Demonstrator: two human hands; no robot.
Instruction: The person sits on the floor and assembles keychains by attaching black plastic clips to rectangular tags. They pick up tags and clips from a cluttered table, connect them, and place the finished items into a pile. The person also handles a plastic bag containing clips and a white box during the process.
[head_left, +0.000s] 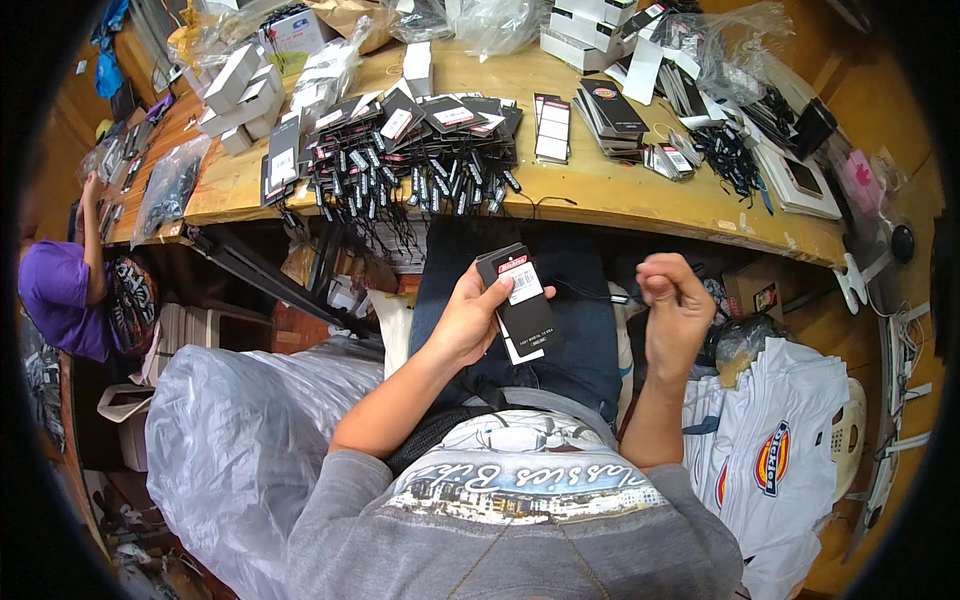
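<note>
My left hand (470, 315) is closed around a small stack of black hang tags (530, 318) with white labels, held above my lap. A thin black cord (585, 294) runs from the tags toward my right hand (678, 305). My right fingers are curled into a pinch at the cord's end, beside a small plastic piece; the exact grip is partly hidden. Ahead on the table lies a large heap of black hang tags (455, 112), their corded ends hanging over the near edge.
The wooden table (610, 195) bears stacked dark tags (608, 118), a bundle of black cords (728, 160) and white boxes (240, 95). White folded shirts (790, 400) lie at my right, a big plastic-wrapped bundle (230, 450) at my left. A person in purple (65, 295) sits far left.
</note>
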